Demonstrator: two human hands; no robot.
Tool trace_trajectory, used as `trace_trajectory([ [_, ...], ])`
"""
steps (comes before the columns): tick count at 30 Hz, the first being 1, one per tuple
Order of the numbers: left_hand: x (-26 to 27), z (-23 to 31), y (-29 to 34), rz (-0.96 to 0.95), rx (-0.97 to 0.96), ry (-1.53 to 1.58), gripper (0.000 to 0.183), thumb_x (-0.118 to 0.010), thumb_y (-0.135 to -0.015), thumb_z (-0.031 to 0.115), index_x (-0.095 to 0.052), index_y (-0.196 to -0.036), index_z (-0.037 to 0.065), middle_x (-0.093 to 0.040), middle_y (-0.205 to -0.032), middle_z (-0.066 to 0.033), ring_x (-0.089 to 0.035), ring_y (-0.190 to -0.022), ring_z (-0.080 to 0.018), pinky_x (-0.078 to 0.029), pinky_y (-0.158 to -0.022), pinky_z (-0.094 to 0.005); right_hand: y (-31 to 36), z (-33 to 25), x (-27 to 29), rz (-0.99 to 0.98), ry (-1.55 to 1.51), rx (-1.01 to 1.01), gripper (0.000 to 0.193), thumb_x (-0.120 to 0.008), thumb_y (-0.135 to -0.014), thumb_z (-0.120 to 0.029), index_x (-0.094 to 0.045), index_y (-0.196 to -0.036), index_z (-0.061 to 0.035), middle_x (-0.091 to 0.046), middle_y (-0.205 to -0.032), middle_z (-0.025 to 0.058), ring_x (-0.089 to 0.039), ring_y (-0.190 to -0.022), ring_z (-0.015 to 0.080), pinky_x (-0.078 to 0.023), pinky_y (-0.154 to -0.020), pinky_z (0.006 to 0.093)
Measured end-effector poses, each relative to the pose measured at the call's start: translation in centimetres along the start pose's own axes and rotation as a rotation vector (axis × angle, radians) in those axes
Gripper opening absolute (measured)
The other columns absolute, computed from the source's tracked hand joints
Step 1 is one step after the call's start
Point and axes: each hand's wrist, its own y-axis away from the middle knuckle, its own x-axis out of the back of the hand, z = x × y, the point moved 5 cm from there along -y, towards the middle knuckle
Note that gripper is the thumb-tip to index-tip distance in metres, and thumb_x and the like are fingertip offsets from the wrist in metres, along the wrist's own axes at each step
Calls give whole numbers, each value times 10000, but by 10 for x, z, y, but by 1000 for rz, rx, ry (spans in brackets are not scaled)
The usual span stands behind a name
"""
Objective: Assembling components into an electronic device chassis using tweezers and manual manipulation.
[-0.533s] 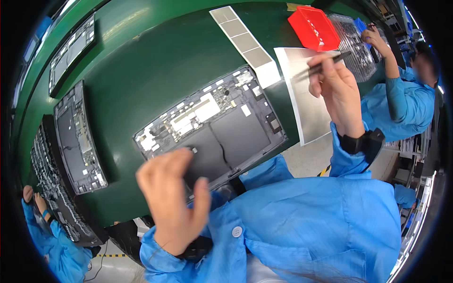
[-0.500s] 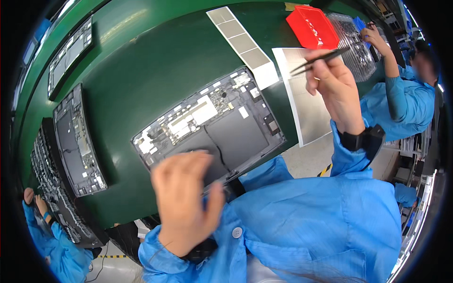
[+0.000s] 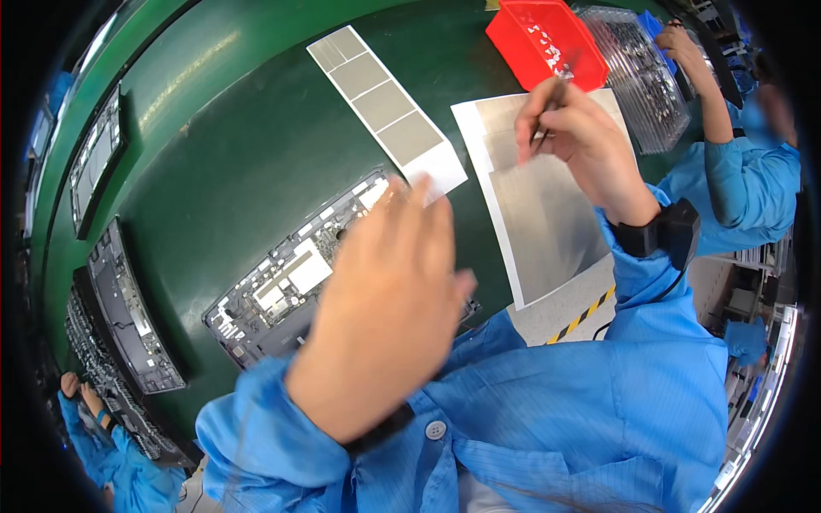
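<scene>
My left hand is blurred by motion, fingers stretched and thumb apart. It hangs over the open laptop base and hides its right part; nothing shows in its fingers. The base has an exposed circuit board and dark battery cells. My right hand pinches dark tweezers, partly hidden by the fingers and blurred. It is above the large sheet with grey film. Between the base and that sheet lies a narrow white strip with grey rectangular pads, its near end by my left fingertips.
A red bin with small white pieces stands at the far right, beside clear plastic trays. Two more laptop bases lie at the left, next to a dark tray of parts. Co-workers are at both sides.
My left hand has moved right and up across the laptop base. The tweezers have turned from pointing left to pointing down, lower over the large sheet. The whole view has shifted.
</scene>
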Motion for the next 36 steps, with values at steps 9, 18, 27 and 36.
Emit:
trace_trajectory([
  [9,-6,-64,-33,215,229,113,446,-586,-929,121,-496,-1327,-61,-610,-1194,-222,-500,-1188,-371,-392,-1001,-485,-49,5,-56,-242,854,-186,340,-728,-875,-304,-668,-763,12,-645,-727,43,-590,-660,123,-461,-593,331],
  [18,70,8,-10,565,-169,-146,585,-749,-848,191,-517,-1357,20,-572,-1328,-139,-433,-1319,-358,-285,-1154,-473,24,-78,-53,-438,834,270,168,-695,-904,-146,-633,-955,1,-516,-655,91,-487,-567,150,-389,-543,321],
  [27,49,34,42,454,124,1307,274,-722,-945,114,-643,-1158,-39,-694,-1052,-52,-619,-963,-89,-490,-849,-249,132,-146,-83,140,701,941,440,-891,-735,-100,-708,-1123,-1,-682,-1055,101,-348,-590,20,-283,-560,194],
  [36,23,45,104,559,134,1423,495,-731,-914,35,-519,-1354,-42,-657,-1184,-104,-629,-1061,-170,-497,-960,-310,142,-118,-121,-72,447,653,249,-858,-784,-94,-703,-967,-28,-673,-1017,82,-470,-617,24,-346,-516,199],
])
